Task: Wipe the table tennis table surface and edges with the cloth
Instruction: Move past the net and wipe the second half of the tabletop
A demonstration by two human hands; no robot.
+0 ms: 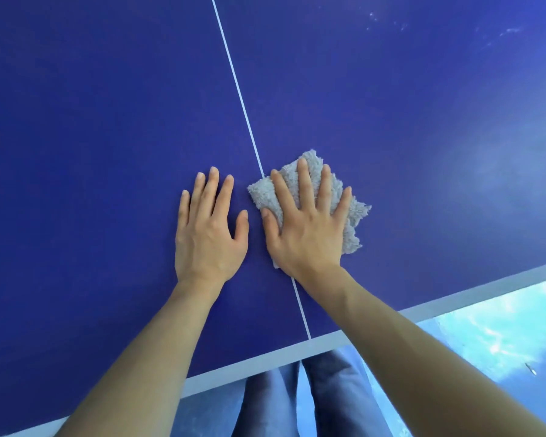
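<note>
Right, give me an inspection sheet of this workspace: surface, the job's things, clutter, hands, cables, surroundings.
Surface: blue table tennis table with a white centre line and a pale edge band along the near edge; faint pale smears at the far right.
Job's things: grey fluffy cloth, bunched, lying over the centre line, mostly to its right.
Clutter: nothing seen.
Hands: left hand flat on the bare table, holding nothing; right hand flat on the cloth, fingers spread, pressing it down.
Cables: nothing seen.
Surroundings: glossy light-blue floor beyond the near edge; the person's legs in blue trousers.
</note>
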